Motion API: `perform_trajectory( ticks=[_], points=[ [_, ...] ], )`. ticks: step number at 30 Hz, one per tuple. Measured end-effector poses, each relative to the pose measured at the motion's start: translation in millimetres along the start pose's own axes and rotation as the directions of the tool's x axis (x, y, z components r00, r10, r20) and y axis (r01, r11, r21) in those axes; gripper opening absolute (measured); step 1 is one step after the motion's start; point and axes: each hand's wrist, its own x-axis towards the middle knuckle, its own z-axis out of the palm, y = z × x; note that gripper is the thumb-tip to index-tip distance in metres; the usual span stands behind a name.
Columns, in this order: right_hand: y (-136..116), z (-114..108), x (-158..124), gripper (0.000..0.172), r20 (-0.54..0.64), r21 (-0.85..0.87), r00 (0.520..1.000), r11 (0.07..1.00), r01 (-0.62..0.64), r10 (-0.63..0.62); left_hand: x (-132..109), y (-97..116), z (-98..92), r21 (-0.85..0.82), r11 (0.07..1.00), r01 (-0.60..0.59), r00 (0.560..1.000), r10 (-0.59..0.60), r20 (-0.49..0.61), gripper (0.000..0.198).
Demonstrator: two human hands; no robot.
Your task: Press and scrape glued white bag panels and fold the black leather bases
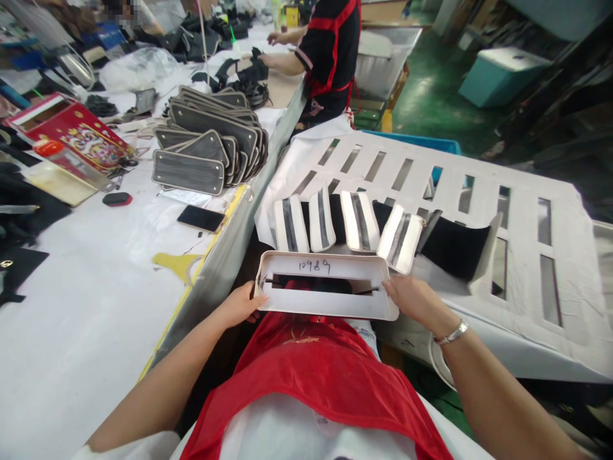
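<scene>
A white rectangular frame (325, 306) with rounded corners, a long slot and handwritten figures is held level in front of the red apron. My left hand (243, 303) grips its left end, with the thumb on the near face. At the right end, my right hand (412, 295) pinches the edge, and a silver bracelet circles that wrist. Dark strips show inside the slot at both ends. Just beyond the frame stand several curved white pieces with dark stripes (360, 220), beside a black curved piece (454, 246).
On the left table (96, 281) lie a stack of grey panels (188, 171), a phone (201, 218), a yellow piece (175, 265) and a red box (81, 131). A slotted white board (522, 255) covers the right table. Another person (332, 51) works farther ahead.
</scene>
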Motion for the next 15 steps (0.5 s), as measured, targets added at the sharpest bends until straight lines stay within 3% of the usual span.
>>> perform_trajectory(
  ticks=[5, 15],
  points=[
    [-6, 0, -5, 0.031, -0.030, 0.022, 0.996, 0.996, -0.081, 0.082, -6, -5, 10.9, 0.056, 0.998, 0.013, 0.998, -0.009, -0.063, 0.021],
    [-15, 3, -15, 0.033, -0.039, 0.102, 0.995, 0.991, -0.085, 0.089, -8, -1, -4.5, 0.115, 0.993, 0.022, 1.000, -0.021, -0.009, 0.019]
  ],
)
